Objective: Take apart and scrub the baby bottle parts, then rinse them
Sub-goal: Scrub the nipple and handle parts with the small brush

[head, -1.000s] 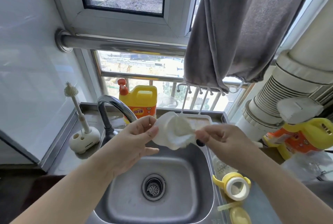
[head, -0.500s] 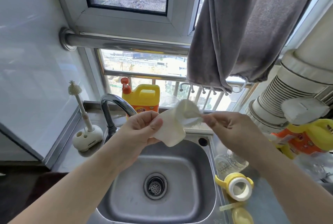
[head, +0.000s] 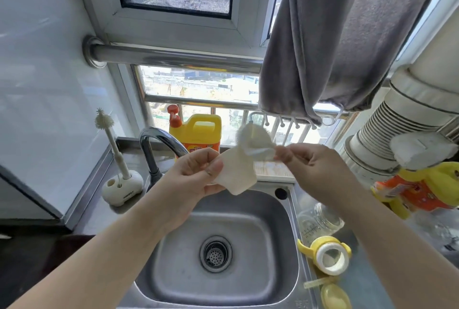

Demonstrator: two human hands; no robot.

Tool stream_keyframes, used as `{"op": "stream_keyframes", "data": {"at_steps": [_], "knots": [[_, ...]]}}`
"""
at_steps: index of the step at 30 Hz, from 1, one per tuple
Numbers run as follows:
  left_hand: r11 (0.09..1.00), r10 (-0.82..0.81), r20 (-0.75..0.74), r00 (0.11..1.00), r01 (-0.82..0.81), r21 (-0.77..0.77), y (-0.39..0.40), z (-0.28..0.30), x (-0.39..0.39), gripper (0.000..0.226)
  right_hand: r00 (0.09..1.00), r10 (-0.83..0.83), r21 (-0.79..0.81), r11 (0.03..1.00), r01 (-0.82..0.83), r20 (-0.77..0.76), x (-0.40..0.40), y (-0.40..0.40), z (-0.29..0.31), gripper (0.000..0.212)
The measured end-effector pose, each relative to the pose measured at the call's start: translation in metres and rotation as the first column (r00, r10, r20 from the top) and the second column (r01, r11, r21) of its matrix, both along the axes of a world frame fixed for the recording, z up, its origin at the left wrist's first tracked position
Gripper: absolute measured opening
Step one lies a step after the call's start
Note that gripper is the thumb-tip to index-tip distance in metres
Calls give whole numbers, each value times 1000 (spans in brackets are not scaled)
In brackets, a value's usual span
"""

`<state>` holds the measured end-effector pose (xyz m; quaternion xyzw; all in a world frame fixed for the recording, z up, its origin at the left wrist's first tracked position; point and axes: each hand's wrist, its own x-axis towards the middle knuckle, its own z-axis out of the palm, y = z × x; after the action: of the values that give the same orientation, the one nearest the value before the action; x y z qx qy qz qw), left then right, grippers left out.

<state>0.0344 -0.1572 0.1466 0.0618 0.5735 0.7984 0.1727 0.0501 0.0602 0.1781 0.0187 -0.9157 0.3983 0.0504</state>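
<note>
Both my hands hold a cream-white cloth-like sponge (head: 239, 172) up above the steel sink (head: 280, 211). My left hand (head: 196, 172) pinches its lower left corner. My right hand (head: 308, 164) pinches its upper right part, which looks blurred. On the counter right of the sink lie the clear glass baby bottle (head: 319, 220), the yellow handled collar with a white ring (head: 327, 255), a pale straw piece (head: 314, 283) and a yellow cap (head: 335, 297).
A curved tap (head: 159, 142) rises behind the sink, with a yellow detergent jug (head: 198, 132) behind it. A white bottle brush (head: 111, 139) stands in its holder at left. A grey towel (head: 335, 35) hangs overhead. A second yellow-orange jug (head: 422, 187) and a ribbed pipe (head: 387, 132) crowd the right.
My hands have lifted the cloth slightly and pulled it further apart; its upper part has swung up toward the window rail. The view has shifted a little.
</note>
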Motion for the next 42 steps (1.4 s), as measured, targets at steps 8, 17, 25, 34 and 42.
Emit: {"op": "stream_keyframes", "data": {"at_steps": [8,17,25,34,42], "knots": [[983,20,108,994,-39,177,-8,1,-5,23,998,48,-7,999,-48,37,4,5,-5,34],[999,-34,83,996,33,10,-7,0,-6,12,987,153,149,978,-144,-49,10,-1,-3,56],[999,-48,114,992,48,7,-4,-4,0,10,998,49,85,995,-45,-43,16,9,-11,47],[998,-32,53,998,35,-57,-4,-2,-1,15,999,-47,143,989,44,17,15,18,-12,42],[996,-75,7,997,75,-40,-4,-5,1,9,999,-33,-22,999,33,2,9,1,-6,43]]}}
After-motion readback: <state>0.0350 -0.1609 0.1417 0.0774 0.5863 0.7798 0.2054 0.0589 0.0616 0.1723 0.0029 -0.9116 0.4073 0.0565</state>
